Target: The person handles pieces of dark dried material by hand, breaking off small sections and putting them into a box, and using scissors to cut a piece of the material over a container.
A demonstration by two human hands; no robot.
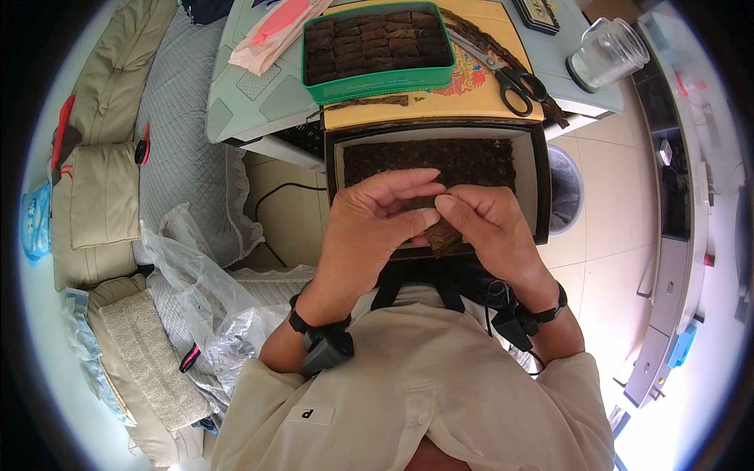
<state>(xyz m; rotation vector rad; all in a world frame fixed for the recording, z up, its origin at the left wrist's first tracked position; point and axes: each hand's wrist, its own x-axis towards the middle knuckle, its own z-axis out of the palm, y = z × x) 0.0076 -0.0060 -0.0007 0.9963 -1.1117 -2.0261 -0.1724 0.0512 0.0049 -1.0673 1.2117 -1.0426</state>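
A piece of dried brown leaf, apparently tobacco (pixel 444 238), hangs between my hands, over the near side of an open box. My right hand (pixel 495 226) pinches its upper part between thumb and curled fingers. My left hand (pixel 377 215) holds the leaf from the other side with its thumb and lower fingers, while the index finger stretches out above. The fingers hide part of the leaf. Behind and below them, dark shredded leaf (pixel 430 154) fills much of the white-lined box (pixel 533 176).
Beyond the box, a green tin (pixel 377 87) holds several rows of short brown rolls. Black-handled scissors (pixel 511 79) and a long twisted leaf (pixel 471 26) lie right of it. A glass jug (pixel 609 56) stands on the table (pixel 235 115). A lined bin (pixel 565 188) sits right of the box.
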